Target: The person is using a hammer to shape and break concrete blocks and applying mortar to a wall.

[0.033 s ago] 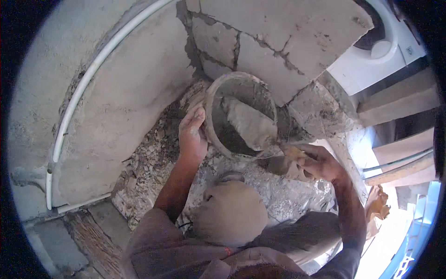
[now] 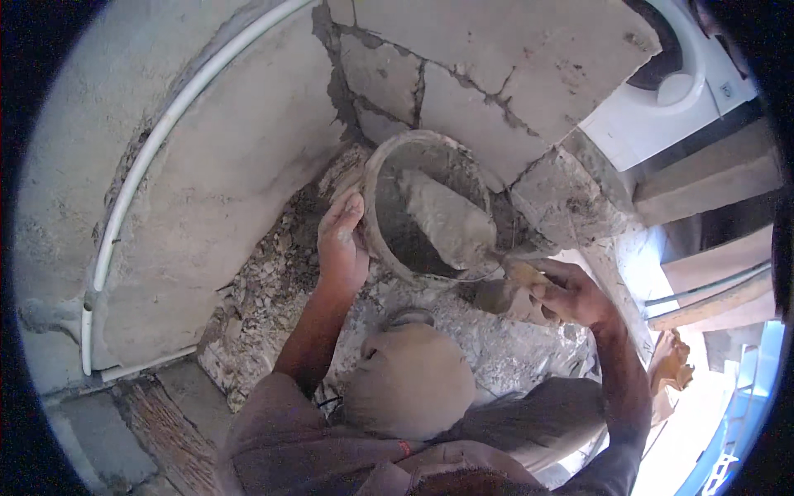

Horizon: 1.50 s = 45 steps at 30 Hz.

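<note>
Hardly anything has moved since the earlier frame: hands, bucket and trowel keep nearly the same places, with only a slight shift of the blade. On the right hand [image 2: 575, 293], fingers and thumb are wrapped around the pale handle of the trowel [image 2: 521, 271], pinching it firmly. On the left hand [image 2: 341, 244], the fingers lie close together against the bucket's outer left side (whether they actually grip the rim, one cannot tell).

Between the two hands is the round bucket [image 2: 440, 153], its mouth towards the viewer and its rim crusted grey. Inside the mouth lies the trowel's blade, heaped with grey mortar [image 2: 447, 217], its handle end passing over the rim at lower right. Farther out, broken rubble [image 2: 269, 302] covers the ground; a block wall [image 2: 463, 107] rises beyond, a white pipe [image 2: 159, 140] bends along the left wall, and a white appliance [image 2: 620, 128] stands at upper right.
</note>
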Tool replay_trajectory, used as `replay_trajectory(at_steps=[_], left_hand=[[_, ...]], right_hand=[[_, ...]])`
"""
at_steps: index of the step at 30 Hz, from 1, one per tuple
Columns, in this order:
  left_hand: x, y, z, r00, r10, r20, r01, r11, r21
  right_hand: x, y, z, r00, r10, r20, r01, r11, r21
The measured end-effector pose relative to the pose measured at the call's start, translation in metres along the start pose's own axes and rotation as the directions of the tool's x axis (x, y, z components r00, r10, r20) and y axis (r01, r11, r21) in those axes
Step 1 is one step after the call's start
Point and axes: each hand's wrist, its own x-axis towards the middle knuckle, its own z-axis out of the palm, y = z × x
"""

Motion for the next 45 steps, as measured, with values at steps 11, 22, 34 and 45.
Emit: replay_trajectory(at_steps=[11, 22, 34, 45], left_hand=[[-0.001, 0.018, 0.018, 0.995, -0.039, 0.087, 0.041, 0.999, -0.028], [-0.004, 0.023, 0.027, 0.998, -0.052, 0.041, 0.053, 0.998, -0.029], [-0.007, 0.009, 0.015, 0.988, -0.121, 0.099, 0.124, 0.992, -0.026], [-0.015, 0.005, 0.030, 0.985, -0.145, 0.096, 0.146, 0.989, -0.005]], right_hand=[[-0.075, -0.014, 0.022, 0.975, -0.150, -0.165, 0.196, 0.928, 0.316], [-0.130, -0.069, 0.023, 0.571, -0.374, -0.731, 0.526, 0.850, -0.025], [-0.090, -0.086, 0.016, 0.139, -0.866, -0.480, -0.266, 0.435, -0.861], [-0.057, -0.158, -0.008, 0.220, -0.922, -0.320, -0.049, 0.317, -0.947]])
